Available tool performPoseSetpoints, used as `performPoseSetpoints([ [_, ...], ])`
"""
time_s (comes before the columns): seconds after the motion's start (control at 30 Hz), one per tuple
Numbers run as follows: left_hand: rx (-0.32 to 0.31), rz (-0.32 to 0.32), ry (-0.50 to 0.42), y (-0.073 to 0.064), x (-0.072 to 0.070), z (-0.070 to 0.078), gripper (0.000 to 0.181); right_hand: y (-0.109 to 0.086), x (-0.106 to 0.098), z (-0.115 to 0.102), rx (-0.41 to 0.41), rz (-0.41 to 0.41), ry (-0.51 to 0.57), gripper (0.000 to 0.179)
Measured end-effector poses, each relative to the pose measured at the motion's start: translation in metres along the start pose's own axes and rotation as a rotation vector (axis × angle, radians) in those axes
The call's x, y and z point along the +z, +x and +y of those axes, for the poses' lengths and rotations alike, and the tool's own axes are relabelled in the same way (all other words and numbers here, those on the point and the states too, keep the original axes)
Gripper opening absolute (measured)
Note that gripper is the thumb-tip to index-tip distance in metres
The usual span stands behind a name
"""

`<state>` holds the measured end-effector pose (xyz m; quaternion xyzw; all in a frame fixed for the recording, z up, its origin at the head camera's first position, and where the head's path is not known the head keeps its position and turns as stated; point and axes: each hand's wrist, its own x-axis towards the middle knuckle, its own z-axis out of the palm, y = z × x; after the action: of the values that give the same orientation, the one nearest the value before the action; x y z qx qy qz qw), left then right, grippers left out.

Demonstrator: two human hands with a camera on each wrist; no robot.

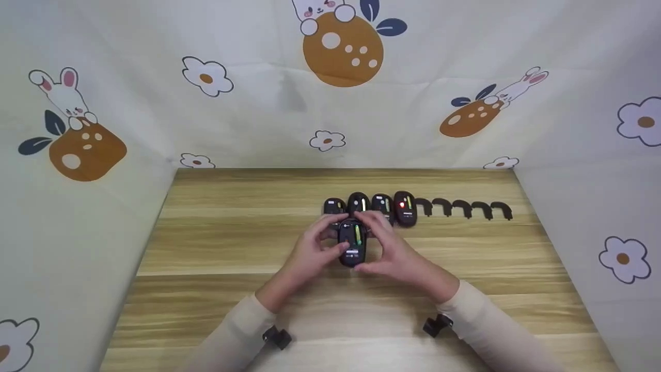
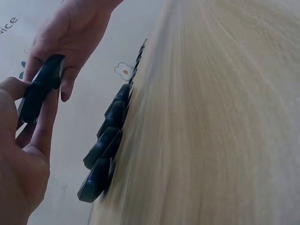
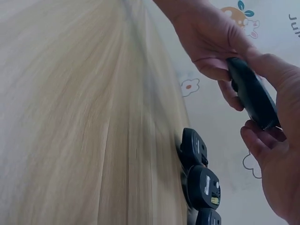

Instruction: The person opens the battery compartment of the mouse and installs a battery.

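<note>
Over the wooden table, both hands hold a black computer mouse with its underside facing up. A yellow-green battery shows in its uncovered slot. My left hand grips the mouse from the left, thumb on the underside. From the other side my right hand holds it between fingers at the far end and thumb at the near end. In the left wrist view the mouse is seen edge-on between the hands; the right wrist view shows the mouse above the table's level.
Behind the hands, several upturned mice stand in a row, batteries showing; the rightmost mouse glows red underneath. Several curved black covers continue the row rightward. A patterned cloth encloses the wooden table at the back and sides.
</note>
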<state>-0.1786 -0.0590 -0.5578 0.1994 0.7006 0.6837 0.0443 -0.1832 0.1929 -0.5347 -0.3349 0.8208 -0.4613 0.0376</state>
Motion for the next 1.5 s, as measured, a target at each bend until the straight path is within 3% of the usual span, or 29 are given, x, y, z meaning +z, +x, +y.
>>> performPoseSetpoints([
  [0.1, -0.003, 0.003, -0.008, 0.0, -0.002, -0.001, 0.065, 0.0, 0.001, 0.001, -0.022, -0.027, -0.067, 0.12],
  [0.3, -0.033, -0.021, -0.009, -0.002, -0.007, -0.001, 0.071, 0.004, 0.004, 0.004, -0.036, -0.024, -0.079, 0.115],
  [0.47, -0.057, -0.07, -0.019, -0.002, -0.014, -0.004, 0.088, 0.009, 0.006, 0.007, -0.04, -0.028, -0.038, 0.111],
  [0.63, -0.054, -0.146, 0.027, -0.001, -0.022, -0.006, 0.107, 0.015, 0.007, 0.011, -0.031, -0.024, -0.001, 0.108],
  [0.77, -0.048, -0.176, 0.066, 0.0, -0.029, -0.006, 0.112, 0.022, 0.008, 0.012, -0.01, -0.021, -0.011, 0.107],
  [1.1, -0.029, -0.114, 0.146, 0.003, -0.049, -0.013, 0.108, 0.048, 0.014, 0.014, 0.047, -0.077, -0.069, 0.109],
  [1.37, 0.003, -0.054, 0.425, 0.007, -0.068, -0.018, 0.104, 0.067, 0.018, 0.012, 0.091, -0.13, -0.142, 0.11],
  [1.5, 0.004, -0.062, 0.461, 0.009, -0.077, -0.02, 0.105, 0.075, 0.022, 0.015, 0.07, -0.134, -0.158, 0.108],
])
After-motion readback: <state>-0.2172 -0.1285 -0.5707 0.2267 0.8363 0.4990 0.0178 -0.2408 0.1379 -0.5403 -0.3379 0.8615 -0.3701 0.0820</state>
